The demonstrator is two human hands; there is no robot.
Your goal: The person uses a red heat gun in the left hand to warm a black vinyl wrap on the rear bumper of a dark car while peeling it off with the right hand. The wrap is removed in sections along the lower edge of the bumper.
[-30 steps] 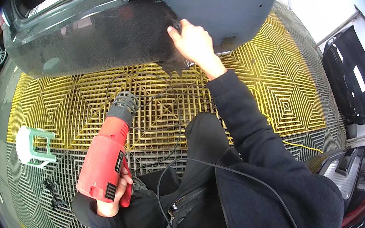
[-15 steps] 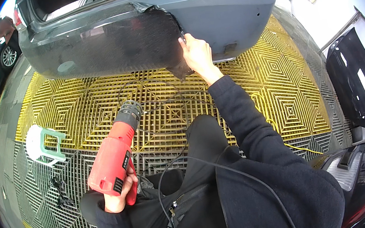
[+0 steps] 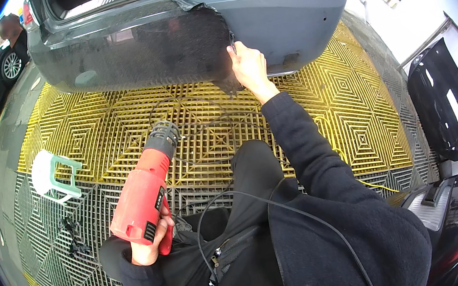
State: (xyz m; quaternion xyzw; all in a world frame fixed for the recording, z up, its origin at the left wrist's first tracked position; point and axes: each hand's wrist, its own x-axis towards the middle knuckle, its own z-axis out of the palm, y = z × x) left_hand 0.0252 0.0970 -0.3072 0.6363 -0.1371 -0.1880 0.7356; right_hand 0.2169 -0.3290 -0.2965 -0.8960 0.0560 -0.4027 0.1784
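A red heat gun (image 3: 141,200) with a dark nozzle is gripped by its handle in my left hand (image 3: 152,245), its nozzle angled up toward the car. Ahead is the rear bumper (image 3: 289,30) of a grey car. Dark film (image 3: 167,45) covers its left and middle part, and the film's right edge is peeled and crumpled. My right hand (image 3: 250,69) pinches that loose edge at the bumper's lower middle. A flap of film hangs beside my fingers, below the bumper. To the right of my hand the bumper surface is bare grey.
Yellow and grey grid tiles (image 3: 358,135) cover the floor. A small white-green stool (image 3: 57,175) stands at left, with black scraps (image 3: 74,237) nearby. The tool's cable (image 3: 312,222) crosses my lap. A black car panel (image 3: 448,98) leans at the right wall; a dark car part with a lamp (image 3: 437,206) sits lower right.
The view has shifted slightly. My right hand still holds the film edge, and the heat gun stays in nearly the same place in my left hand.
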